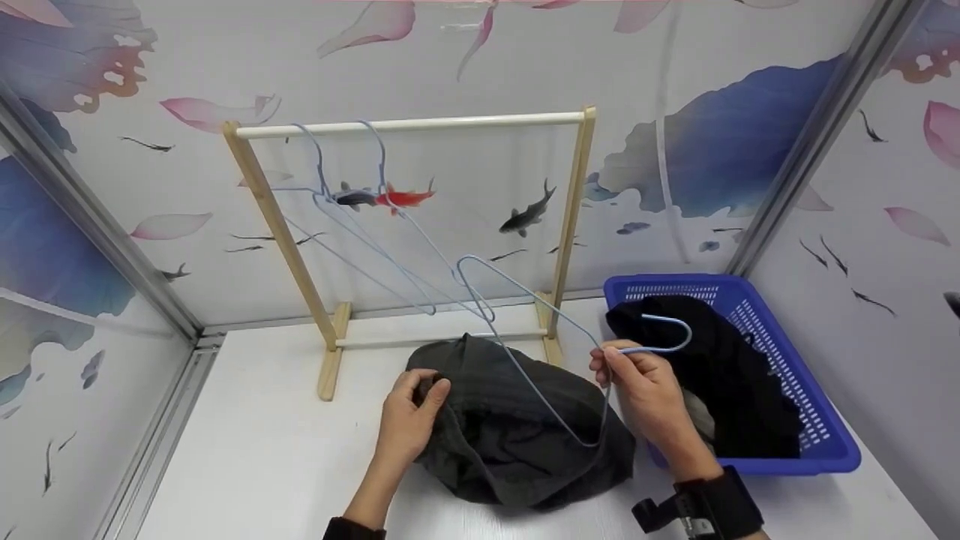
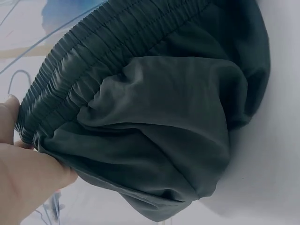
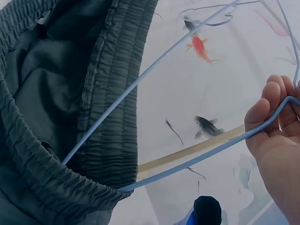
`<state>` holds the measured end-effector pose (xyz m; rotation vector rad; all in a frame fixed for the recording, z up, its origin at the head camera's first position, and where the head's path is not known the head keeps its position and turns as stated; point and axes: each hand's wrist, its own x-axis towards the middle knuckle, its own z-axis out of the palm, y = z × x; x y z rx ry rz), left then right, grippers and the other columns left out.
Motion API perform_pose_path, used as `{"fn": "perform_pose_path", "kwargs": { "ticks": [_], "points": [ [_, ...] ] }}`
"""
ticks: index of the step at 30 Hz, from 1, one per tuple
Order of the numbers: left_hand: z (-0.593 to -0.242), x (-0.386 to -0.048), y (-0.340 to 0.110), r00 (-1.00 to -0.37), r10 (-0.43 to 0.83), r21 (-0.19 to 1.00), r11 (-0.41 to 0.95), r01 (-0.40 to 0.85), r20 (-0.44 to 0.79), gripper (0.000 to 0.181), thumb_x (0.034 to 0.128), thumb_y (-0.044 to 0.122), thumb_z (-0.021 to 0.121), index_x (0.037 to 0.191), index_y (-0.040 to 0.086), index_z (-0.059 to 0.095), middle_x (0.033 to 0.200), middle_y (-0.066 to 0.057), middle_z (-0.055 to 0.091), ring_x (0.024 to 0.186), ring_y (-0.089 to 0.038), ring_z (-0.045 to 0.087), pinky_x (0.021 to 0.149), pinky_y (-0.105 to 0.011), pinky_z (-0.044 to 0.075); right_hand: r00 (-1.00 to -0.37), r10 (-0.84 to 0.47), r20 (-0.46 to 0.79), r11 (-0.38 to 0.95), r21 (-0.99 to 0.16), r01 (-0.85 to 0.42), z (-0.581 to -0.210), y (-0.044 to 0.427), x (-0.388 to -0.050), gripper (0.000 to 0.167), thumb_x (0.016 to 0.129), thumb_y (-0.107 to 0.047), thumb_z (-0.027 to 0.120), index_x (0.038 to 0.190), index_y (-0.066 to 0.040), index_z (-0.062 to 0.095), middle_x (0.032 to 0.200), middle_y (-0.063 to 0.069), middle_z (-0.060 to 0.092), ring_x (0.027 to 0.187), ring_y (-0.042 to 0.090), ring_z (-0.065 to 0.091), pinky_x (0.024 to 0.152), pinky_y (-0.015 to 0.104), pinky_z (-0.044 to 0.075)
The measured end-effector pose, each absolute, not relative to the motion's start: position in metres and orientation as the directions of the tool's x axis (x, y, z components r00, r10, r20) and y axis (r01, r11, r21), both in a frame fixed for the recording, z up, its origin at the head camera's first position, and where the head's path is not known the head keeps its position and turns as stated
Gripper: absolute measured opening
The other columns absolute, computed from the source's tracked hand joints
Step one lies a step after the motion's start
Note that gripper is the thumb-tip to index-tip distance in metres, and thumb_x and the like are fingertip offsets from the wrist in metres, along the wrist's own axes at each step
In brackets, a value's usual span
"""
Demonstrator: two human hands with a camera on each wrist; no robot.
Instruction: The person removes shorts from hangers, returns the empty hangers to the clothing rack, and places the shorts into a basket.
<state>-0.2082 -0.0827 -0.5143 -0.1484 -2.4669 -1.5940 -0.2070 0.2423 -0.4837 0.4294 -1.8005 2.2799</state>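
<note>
A dark grey garment with a gathered elastic waistband [image 1: 480, 375] sits bunched on the white table, its opening facing up. My left hand [image 1: 409, 420] pinches the left edge of the waistband between thumb and fingers, as the left wrist view also shows on the garment [image 2: 164, 103]. With thumb and fingers my right hand [image 1: 645, 390] grips a light blue wire hanger [image 1: 688, 336] near the base of its hook, which points right. The hanger is tilted. One end of it dips inside the waistband in the right wrist view, while the other end sticks up toward the rack.
Behind the garment stands a wooden rack with a white rail [image 1: 480, 121]. Two blue wire hangers hang from the rail, one [image 1: 320, 161] left of the other [image 1: 382, 157]. To the right, a blue plastic basket [image 1: 829, 459] holds black clothes [image 1: 727, 375]. Printed walls enclose the table [image 1: 255, 450].
</note>
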Motion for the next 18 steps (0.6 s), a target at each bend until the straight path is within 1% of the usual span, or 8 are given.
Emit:
{"fn": "perform_pose_path", "kwargs": {
  "ticks": [3,6,10,13,18],
  "points": [
    [-0.519,-0.21,-0.08,-0.971,-0.013,0.869,0.449,0.208,0.239,0.032,0.1009,0.03,0.068,0.118,0.003,0.07,0.116,-0.009,0.065,0.114,-0.029,0.063,0.102,-0.049,0.049,-0.941,0.006,0.337,-0.184,-0.925,-0.333,-0.482,0.243,-0.207,0.027,0.107,0.0,0.05,0.104,0.025,0.06,0.088,0.004,0.072,0.076,0.011,0.065,0.071,0.022,0.056],
    [-0.524,-0.212,-0.078,-0.968,0.021,0.841,0.49,0.229,0.251,0.034,0.102,0.032,0.066,0.122,0.004,0.069,0.118,-0.011,0.064,0.116,-0.032,0.063,0.102,-0.052,0.049,-0.943,0.033,0.331,-0.149,-0.931,-0.332,-0.48,0.243,-0.208,0.033,0.108,-0.002,0.051,0.105,0.03,0.056,0.087,0.005,0.071,0.075,0.011,0.065,0.071,0.023,0.056],
    [-0.531,-0.211,-0.078,-0.959,0.093,0.79,0.549,0.272,0.266,0.04,0.1044,0.033,0.062,0.13,0.003,0.064,0.123,-0.016,0.062,0.118,-0.036,0.06,0.102,-0.055,0.047,-0.943,0.077,0.324,-0.117,-0.936,-0.331,-0.478,0.244,-0.209,0.032,0.108,-0.005,0.052,0.105,0.026,0.061,0.087,0.007,0.071,0.076,0.013,0.066,0.073,0.024,0.057],
    [-0.537,-0.211,-0.078,-0.957,0.131,0.758,0.586,0.287,0.261,0.045,0.106,0.034,0.058,0.137,0.001,0.06,0.126,-0.019,0.059,0.117,-0.036,0.056,0.102,-0.056,0.046,-0.942,0.101,0.319,-0.113,-0.937,-0.329,-0.477,0.243,-0.21,0.03,0.107,-0.005,0.053,0.104,0.023,0.064,0.088,0.007,0.072,0.078,0.013,0.067,0.074,0.024,0.057],
    [-0.544,-0.208,-0.078,-0.954,0.172,0.709,0.639,0.298,0.246,0.054,0.1082,0.036,0.053,0.147,-0.002,0.051,0.135,-0.024,0.055,0.12,-0.037,0.05,0.103,-0.057,0.043,-0.944,0.118,0.307,-0.108,-0.941,-0.32,-0.475,0.242,-0.211,0.029,0.107,-0.003,0.053,0.108,0.025,0.062,0.089,0.004,0.074,0.082,0.013,0.069,0.076,0.024,0.058]
  ]
}}
